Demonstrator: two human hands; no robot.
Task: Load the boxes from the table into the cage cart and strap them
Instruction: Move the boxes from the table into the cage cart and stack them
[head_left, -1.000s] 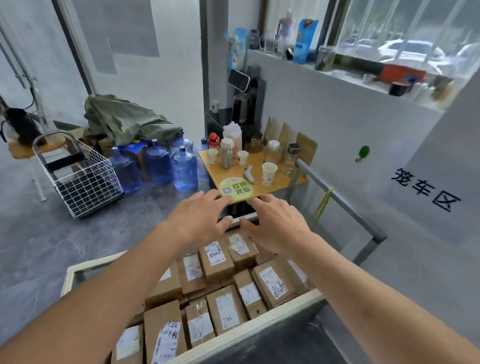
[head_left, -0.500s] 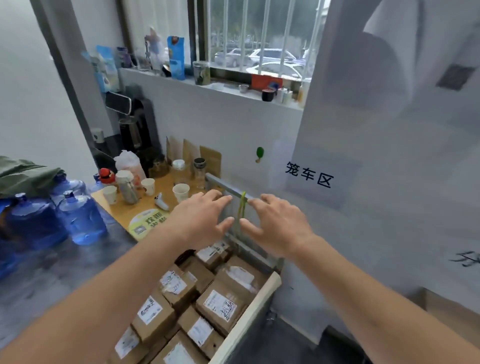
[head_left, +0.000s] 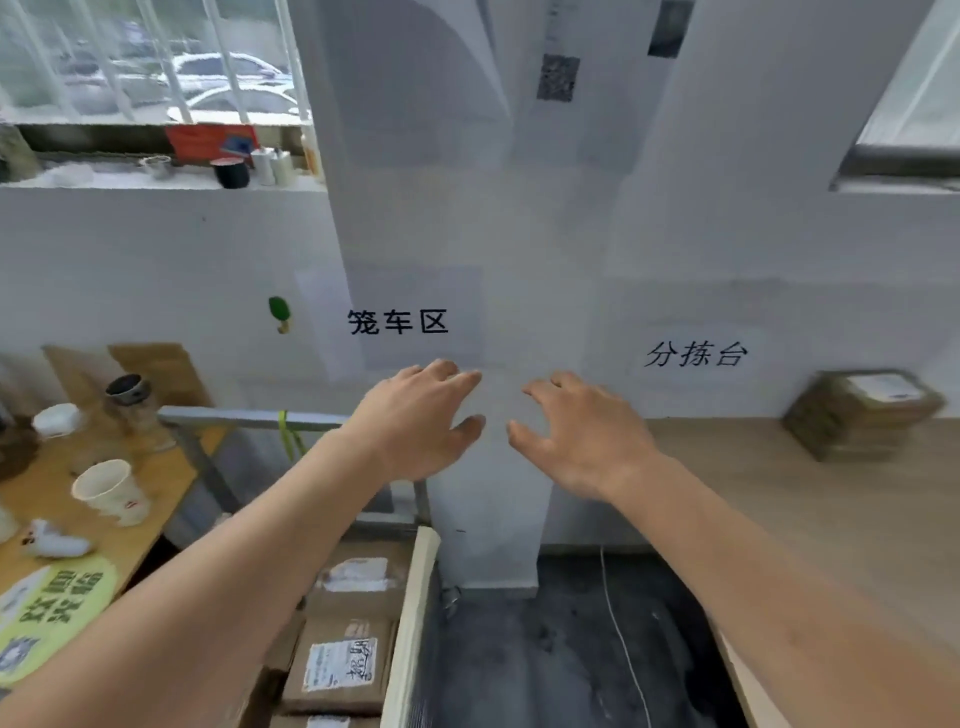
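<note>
At the centre of the frame we hold our left hand (head_left: 415, 421) and right hand (head_left: 584, 434) out side by side, apart, fingers spread and loosely bent, gripping nothing. Labelled cardboard boxes (head_left: 340, 660) lie packed in the cage cart (head_left: 410, 623) at lower centre, under our left forearm. More boxes (head_left: 857, 413) sit stacked on the wooden table (head_left: 779, 499) at right. A paper cup (head_left: 111, 491) stands on the yellow side table (head_left: 41, 493) at left.

Open wooden tabletop at right

Bare light wooden table (head_left: 769, 499) lies open toward stacked brown cardboard boxes (head_left: 860, 413) far right; white wall pillar (head_left: 488, 467) blocks centre.
</note>
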